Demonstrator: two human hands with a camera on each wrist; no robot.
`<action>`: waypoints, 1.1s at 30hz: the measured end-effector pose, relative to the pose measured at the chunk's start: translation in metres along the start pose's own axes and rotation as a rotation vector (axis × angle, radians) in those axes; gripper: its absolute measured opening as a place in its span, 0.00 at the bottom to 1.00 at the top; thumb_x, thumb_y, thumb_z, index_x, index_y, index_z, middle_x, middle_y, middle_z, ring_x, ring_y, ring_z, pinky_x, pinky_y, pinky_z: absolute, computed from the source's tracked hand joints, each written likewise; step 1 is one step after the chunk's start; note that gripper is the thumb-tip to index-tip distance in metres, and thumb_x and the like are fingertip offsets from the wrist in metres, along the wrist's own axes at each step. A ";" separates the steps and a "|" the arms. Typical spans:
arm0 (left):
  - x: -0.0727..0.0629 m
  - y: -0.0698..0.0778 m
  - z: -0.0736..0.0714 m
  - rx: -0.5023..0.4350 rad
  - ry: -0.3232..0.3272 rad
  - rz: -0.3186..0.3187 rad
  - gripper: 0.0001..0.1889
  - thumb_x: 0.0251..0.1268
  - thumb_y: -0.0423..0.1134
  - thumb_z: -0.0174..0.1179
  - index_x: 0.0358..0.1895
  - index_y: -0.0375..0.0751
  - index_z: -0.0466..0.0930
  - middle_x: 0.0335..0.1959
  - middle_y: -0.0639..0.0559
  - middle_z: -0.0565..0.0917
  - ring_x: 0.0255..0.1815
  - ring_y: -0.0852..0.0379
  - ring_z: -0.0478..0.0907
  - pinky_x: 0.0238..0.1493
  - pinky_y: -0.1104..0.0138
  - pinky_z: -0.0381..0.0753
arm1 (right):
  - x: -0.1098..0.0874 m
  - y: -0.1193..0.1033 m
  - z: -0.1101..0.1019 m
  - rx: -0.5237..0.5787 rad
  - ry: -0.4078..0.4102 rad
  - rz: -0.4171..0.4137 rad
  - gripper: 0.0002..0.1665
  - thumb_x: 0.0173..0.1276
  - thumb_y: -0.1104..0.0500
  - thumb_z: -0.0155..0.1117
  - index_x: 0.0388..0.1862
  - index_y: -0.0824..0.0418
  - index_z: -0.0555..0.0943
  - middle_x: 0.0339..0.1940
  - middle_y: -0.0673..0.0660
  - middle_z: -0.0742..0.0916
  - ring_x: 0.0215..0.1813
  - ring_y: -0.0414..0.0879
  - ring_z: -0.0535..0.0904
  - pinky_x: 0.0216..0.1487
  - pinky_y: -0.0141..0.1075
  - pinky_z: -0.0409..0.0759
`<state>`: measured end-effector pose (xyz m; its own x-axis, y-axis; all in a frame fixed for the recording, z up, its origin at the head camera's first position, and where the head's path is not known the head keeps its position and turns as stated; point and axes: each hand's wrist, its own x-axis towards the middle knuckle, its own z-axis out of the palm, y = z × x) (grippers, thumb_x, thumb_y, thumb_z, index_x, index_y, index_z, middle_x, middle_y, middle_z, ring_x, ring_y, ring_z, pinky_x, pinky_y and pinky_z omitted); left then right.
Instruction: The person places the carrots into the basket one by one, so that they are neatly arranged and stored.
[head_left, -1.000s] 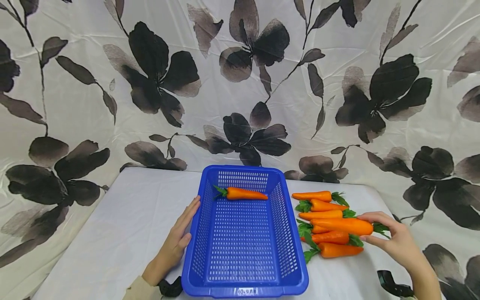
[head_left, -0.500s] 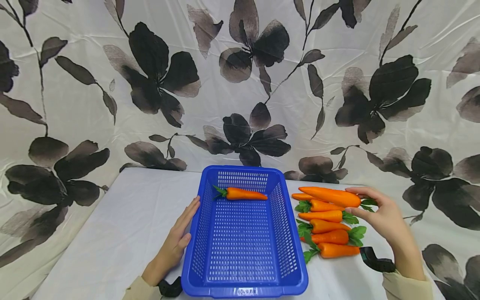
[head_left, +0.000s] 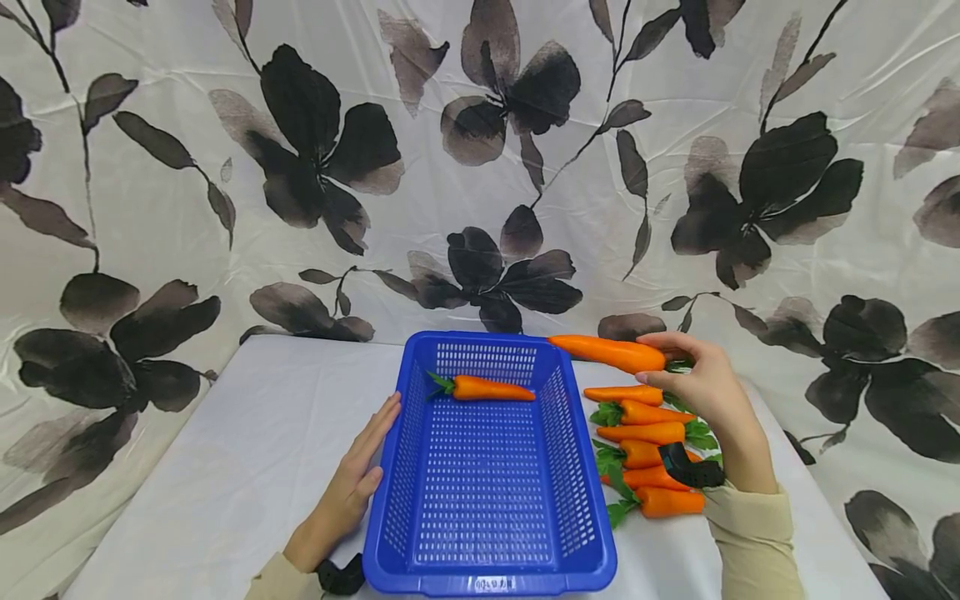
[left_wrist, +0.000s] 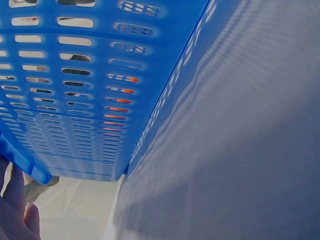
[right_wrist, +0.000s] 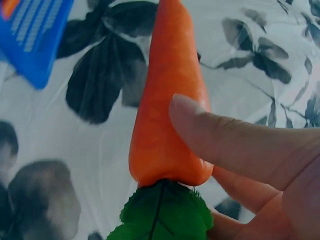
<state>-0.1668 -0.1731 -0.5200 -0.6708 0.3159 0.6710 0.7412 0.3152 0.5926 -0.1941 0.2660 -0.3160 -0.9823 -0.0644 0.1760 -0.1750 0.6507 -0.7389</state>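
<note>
My right hand (head_left: 693, 375) pinches a carrot (head_left: 607, 352) near its leafy top, thumb on one side and fingers on the other. The carrot's tip overlaps the far right corner of a blue plastic basket (head_left: 491, 582). Close up in the right wrist view, the thumb presses the orange body (right_wrist: 172, 90) just above the green leaves (right_wrist: 165, 215). My left hand (head_left: 348, 475) rests with extended fingers against the basket's left side. Inside the basket, toward the far end, lies another carrot (head_left: 491, 387) with its leaves to the left.
Several carrots (head_left: 641, 433) lie in a column on the white table (head_left: 300, 375) right of the basket, partly behind my right wrist. A black wrist mount (head_left: 686, 467) sits on that wrist. Floral cloth (head_left: 480, 192) hangs behind the table.
My right hand has lifted the carrot off the row and carried it up and left, to the basket's far right corner. The left hand and basket have stayed put.
</note>
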 end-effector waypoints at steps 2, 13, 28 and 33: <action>0.001 -0.001 0.000 -0.001 0.001 0.003 0.34 0.79 0.52 0.36 0.77 0.31 0.53 0.79 0.35 0.53 0.80 0.42 0.46 0.77 0.67 0.40 | 0.007 -0.007 0.004 0.017 -0.012 0.001 0.28 0.61 0.62 0.74 0.61 0.63 0.80 0.51 0.64 0.85 0.46 0.53 0.78 0.39 0.33 0.78; 0.000 -0.001 0.001 -0.001 0.004 -0.006 0.33 0.78 0.51 0.37 0.77 0.31 0.53 0.79 0.36 0.53 0.80 0.42 0.46 0.77 0.67 0.40 | 0.044 -0.040 0.038 0.078 -0.064 0.008 0.28 0.58 0.67 0.74 0.59 0.67 0.81 0.49 0.67 0.85 0.46 0.56 0.78 0.42 0.36 0.78; -0.002 -0.004 0.002 -0.004 -0.003 -0.013 0.34 0.78 0.52 0.35 0.77 0.31 0.52 0.79 0.36 0.52 0.80 0.42 0.45 0.76 0.68 0.39 | 0.077 -0.049 0.109 0.116 -0.078 0.113 0.26 0.54 0.74 0.73 0.54 0.66 0.84 0.51 0.65 0.85 0.44 0.56 0.80 0.50 0.44 0.82; -0.002 -0.003 0.003 -0.005 -0.001 -0.010 0.34 0.78 0.52 0.35 0.77 0.31 0.52 0.79 0.36 0.52 0.80 0.43 0.45 0.76 0.68 0.39 | 0.080 -0.045 0.128 0.121 -0.082 0.130 0.26 0.51 0.75 0.73 0.52 0.67 0.85 0.51 0.65 0.86 0.46 0.57 0.82 0.52 0.46 0.82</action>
<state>-0.1683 -0.1721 -0.5245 -0.6780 0.3139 0.6647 0.7348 0.3141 0.6011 -0.2733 0.1349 -0.3522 -0.9984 -0.0505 0.0238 -0.0481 0.5621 -0.8257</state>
